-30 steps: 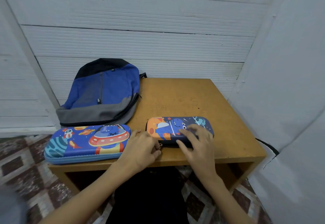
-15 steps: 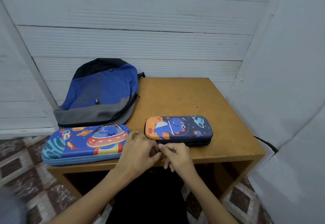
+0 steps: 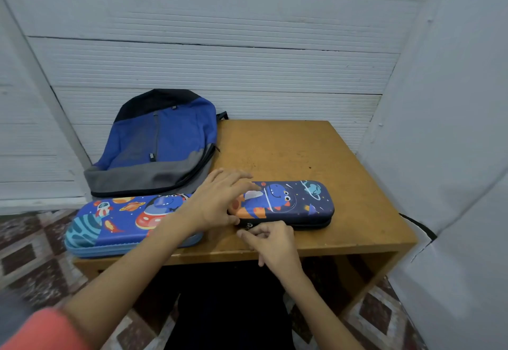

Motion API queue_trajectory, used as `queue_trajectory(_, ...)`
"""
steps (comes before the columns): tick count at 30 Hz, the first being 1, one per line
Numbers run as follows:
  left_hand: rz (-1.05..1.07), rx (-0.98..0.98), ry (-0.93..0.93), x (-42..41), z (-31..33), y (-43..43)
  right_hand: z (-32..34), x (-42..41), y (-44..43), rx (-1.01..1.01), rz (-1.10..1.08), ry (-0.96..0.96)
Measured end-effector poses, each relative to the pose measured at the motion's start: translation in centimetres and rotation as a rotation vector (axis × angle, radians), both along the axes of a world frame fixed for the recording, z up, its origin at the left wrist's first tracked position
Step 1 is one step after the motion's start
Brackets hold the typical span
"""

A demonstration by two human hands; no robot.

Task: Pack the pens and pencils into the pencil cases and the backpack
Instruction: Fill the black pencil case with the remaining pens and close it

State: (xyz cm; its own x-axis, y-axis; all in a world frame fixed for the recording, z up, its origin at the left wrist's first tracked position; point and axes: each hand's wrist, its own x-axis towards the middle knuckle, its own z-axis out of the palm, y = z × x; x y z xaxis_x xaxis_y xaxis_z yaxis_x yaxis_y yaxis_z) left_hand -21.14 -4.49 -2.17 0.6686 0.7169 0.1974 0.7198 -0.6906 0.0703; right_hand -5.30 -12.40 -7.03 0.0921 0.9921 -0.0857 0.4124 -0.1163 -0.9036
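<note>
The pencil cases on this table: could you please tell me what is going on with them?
A person is working on the dark pencil case near the front edge of the table. The left hand rests on its left end, while the right hand pinches the zip pull at its front corner. The case looks closed. The bigger blue pencil case lies shut to its left, with the backpack behind. No pens or pencils are in sight.
</note>
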Motion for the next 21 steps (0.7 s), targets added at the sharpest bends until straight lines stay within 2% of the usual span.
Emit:
queue_trajectory(4,-0.062,-0.176,0.253,0.5,1.5,1.3,-0.1,-0.2,0.3,0.005,-0.056,-0.158)
queue_trajectory(6,-0.065,-0.273,0.297,0.6,1.5,1.5,-0.1,-0.3,0.3,0.011,-0.066,-0.21)
queue_trajectory(9,-0.057,-0.353,0.216,0.4,0.8,1.5,0.1,-0.6,0.5,0.023,-0.07,-0.28)
queue_trajectory(15,-0.055,-0.352,0.16,0.7,0.7,1.3,0.2,-0.9,0.2,0.081,-0.101,-0.424)
queue_trajectory(21,-0.02,-0.326,0.095,1.1,0.9,0.8,-0.6,-1.0,-0.5,0.148,-0.098,-0.463)
